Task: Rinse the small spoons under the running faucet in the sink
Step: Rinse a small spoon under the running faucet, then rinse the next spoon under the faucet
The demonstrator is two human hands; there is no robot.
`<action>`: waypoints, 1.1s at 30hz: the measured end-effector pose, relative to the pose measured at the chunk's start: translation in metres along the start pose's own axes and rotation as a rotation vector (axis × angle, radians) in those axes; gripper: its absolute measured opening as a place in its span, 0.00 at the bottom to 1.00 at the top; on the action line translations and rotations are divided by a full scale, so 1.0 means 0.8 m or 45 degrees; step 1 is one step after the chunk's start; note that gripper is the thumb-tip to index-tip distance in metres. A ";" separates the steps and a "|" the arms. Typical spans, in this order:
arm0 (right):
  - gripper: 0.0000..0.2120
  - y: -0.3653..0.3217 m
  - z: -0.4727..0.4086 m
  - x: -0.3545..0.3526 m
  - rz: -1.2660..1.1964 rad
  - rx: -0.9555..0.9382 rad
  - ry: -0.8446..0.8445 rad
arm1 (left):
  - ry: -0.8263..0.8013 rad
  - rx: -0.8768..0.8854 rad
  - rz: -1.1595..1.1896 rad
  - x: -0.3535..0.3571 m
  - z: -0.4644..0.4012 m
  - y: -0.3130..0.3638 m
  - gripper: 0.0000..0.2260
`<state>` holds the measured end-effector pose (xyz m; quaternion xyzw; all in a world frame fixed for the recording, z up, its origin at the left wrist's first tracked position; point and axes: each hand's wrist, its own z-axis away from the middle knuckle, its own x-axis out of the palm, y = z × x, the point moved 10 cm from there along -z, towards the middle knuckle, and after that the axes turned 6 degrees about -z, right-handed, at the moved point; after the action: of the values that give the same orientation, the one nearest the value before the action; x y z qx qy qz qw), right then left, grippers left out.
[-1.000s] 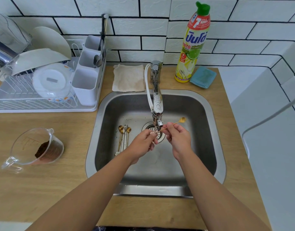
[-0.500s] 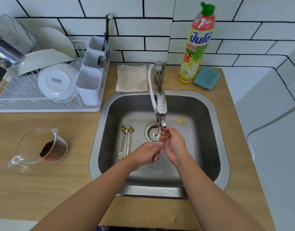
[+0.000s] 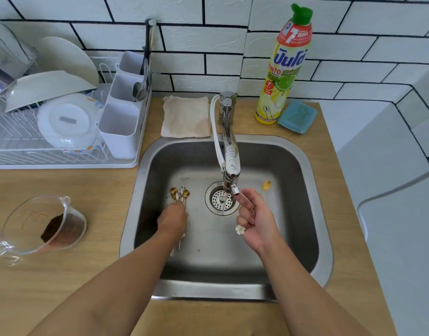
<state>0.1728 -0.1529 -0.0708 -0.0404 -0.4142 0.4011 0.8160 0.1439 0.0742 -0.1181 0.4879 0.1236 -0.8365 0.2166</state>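
Observation:
In the steel sink (image 3: 326, 221), the faucet (image 3: 230, 156) runs a thin stream onto the drain (image 3: 217, 198). My right hand (image 3: 258, 223) pinches the thin handle of a small gold spoon (image 3: 266, 185), just right of the stream. Its bowl points up and right, and the white flower end sticks out below my fingers. Several small spoons (image 3: 180, 193) lie side by side on the sink floor at the left. My left hand (image 3: 173, 218) is down on their handles, blurred, so whether it grips them is unclear.
A white dish rack (image 3: 63, 156) with plates and a cutlery holder stands left of the sink. A glass measuring jug (image 3: 42, 225) with brown grounds sits on the wooden counter. Behind the sink are a cloth (image 3: 186, 116), a dish soap bottle (image 3: 285, 66) and a blue sponge (image 3: 297, 116).
My hands have parted. The left hand left the held spoon and dropped left onto the spoons on the sink floor. The right hand moved right, out of the stream, with its spoon.

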 end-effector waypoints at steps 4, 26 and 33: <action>0.10 -0.001 -0.002 -0.006 0.011 0.004 0.016 | -0.071 -0.035 -0.039 0.009 -0.003 -0.001 0.11; 0.10 0.013 -0.018 -0.023 0.629 -0.096 0.090 | -0.053 0.496 0.542 -0.034 0.114 0.095 0.08; 0.03 0.010 -0.024 -0.006 0.723 -0.113 0.028 | -0.182 0.506 0.810 -0.029 0.116 0.092 0.08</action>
<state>0.1795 -0.1460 -0.0896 -0.1949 -0.3945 0.5945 0.6730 0.1182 -0.0233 -0.0520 0.4747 -0.2140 -0.7670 0.3748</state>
